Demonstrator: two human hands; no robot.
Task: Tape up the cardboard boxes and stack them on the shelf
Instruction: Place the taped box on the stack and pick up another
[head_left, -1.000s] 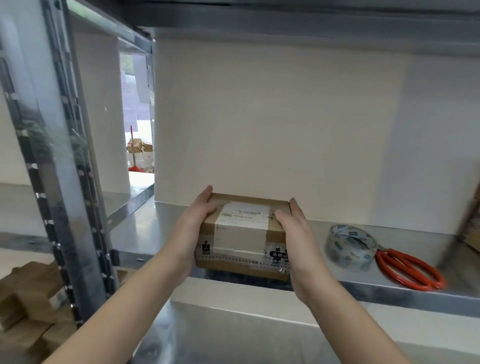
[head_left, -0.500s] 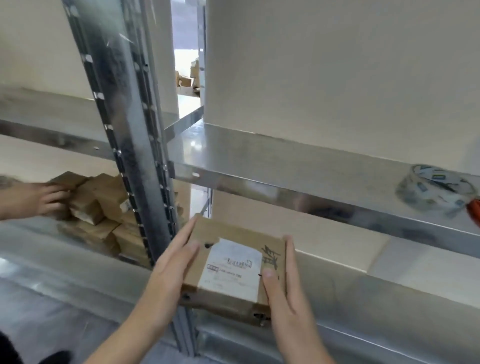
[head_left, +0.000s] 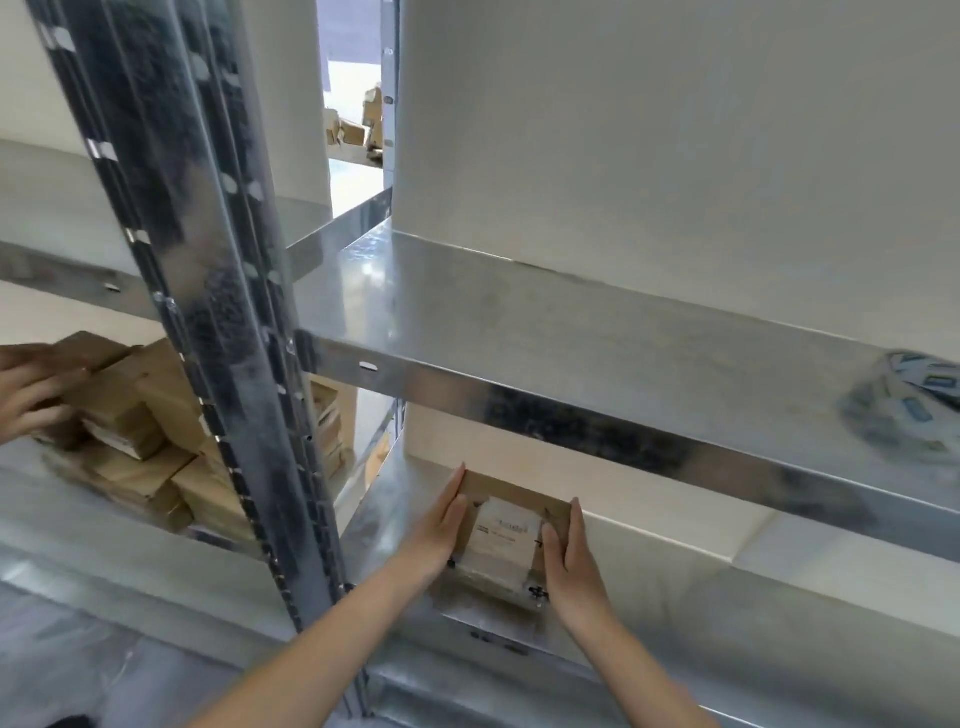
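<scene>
A small brown cardboard box (head_left: 506, 540) with a white label and clear tape on top rests on the lower metal shelf (head_left: 727, 618), near its left end and close to the back wall. My left hand (head_left: 441, 525) presses flat against the box's left side. My right hand (head_left: 569, 558) grips its right side, thumb on the top. Both forearms reach in from below, under the upper shelf (head_left: 571, 332).
A steel upright post (head_left: 228, 322) stands just left of my arms. Left of it, several cardboard boxes (head_left: 140, 436) are piled on the neighbouring shelf, with another person's hand (head_left: 31, 395) on them. A roll of clear tape (head_left: 904, 410) lies on the upper shelf at far right.
Both hands carried the box from the upper shelf down to the lower shelf and pushed it inward. The view tilted down, and the red scissors left the frame.
</scene>
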